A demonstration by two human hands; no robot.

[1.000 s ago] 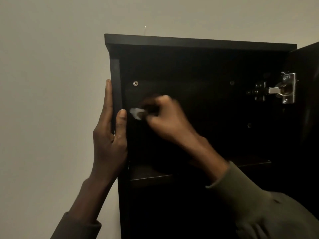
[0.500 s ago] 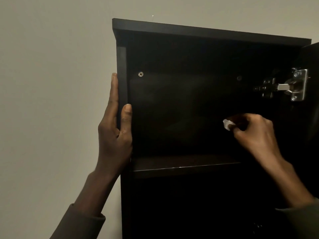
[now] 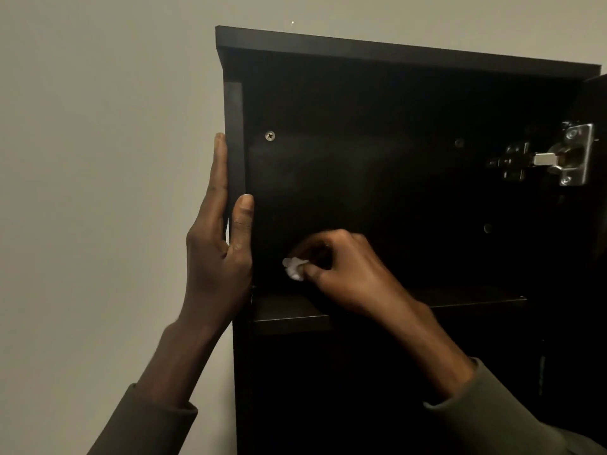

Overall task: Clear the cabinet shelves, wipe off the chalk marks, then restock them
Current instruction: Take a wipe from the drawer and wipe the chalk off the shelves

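Since half a second ago the right hand (image 3: pixel 341 274) has swung back from the hinge (image 3: pixel 555 157) side of the cabinet (image 3: pixel 394 54) to its lower left corner, just above the shelf (image 3: pixel 289 315). Its grip is narrow, fingertips pinched on a small white wad (image 3: pixel 293 267) pressed at the dark back panel. The left hand (image 3: pixel 218 251) clasps the cabinet's left wall, fingers flat along the outside, thumb (image 3: pixel 243 221) on the front edge. A screw (image 3: pixel 270 136) shows above the wad. No chalk marks can be made out in the dark.
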